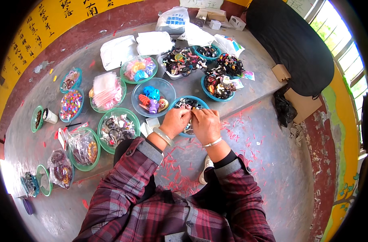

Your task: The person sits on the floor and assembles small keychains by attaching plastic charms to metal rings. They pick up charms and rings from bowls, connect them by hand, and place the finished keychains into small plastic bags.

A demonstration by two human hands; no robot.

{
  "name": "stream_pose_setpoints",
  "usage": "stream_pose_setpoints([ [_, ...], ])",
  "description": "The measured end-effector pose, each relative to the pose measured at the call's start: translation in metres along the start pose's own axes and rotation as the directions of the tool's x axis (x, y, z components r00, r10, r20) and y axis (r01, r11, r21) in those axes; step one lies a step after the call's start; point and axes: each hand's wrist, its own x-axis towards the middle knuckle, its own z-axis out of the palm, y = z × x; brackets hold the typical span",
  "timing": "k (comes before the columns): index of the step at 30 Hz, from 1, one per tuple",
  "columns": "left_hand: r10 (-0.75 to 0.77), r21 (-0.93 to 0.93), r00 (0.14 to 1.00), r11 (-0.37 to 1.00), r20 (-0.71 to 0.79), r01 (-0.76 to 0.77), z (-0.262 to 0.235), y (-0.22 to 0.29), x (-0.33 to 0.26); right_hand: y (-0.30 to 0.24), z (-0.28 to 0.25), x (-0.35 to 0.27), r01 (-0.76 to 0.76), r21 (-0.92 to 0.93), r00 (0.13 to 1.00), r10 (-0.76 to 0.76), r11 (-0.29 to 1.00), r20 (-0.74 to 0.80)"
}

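My left hand point(176, 122) and my right hand point(207, 124) meet fingertip to fingertip over a blue bowl point(187, 135). Both are closed in a pinch, and what lies between the fingers is too small and too covered to name. The bowl beneath holds a tangle of black, white and pink hair ties point(185, 103), partly hidden by my hands. Just beyond my left hand stands a clear bluish bowl point(136, 97) with a few blue, orange and purple scrunchies or similar bunched pieces point(151, 93).
Green bowls point(140, 128) of hair accessories crowd the left side. A bowl of colourful small pieces point(71, 104) sits farther left. Behind are heaps of dark hair ties point(183, 60) and white bags point(118, 51). Red scraps point(178, 167) litter the floor; a black bag point(284, 108) lies right.
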Motion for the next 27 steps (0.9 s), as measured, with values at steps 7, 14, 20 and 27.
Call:
stream_pose_setpoints([
  [7,-0.01,-0.074,1.0,0.997,0.021,0.011,-0.001,0.0,-0.001,-0.003,-0.002,0.001,-0.001,0.006,1.0,0.001,1.0,0.0],
  [14,0.115,-0.028,0.992,0.993,0.056,-0.113,-0.005,-0.004,-0.001,0.001,0.0,-0.001,0.009,-0.033,1.0,-0.01,0.999,-0.018],
  [20,0.011,-0.009,0.986,1.0,0.167,-0.009,-0.005,0.01,-0.003,0.005,0.0,-0.001,-0.034,0.047,0.999,0.035,0.998,-0.029],
  [27,0.044,-0.1,0.991,0.994,0.13,-0.031,0.001,0.006,-0.004,0.008,-0.002,-0.001,-0.065,0.108,0.997,0.069,0.992,-0.028],
])
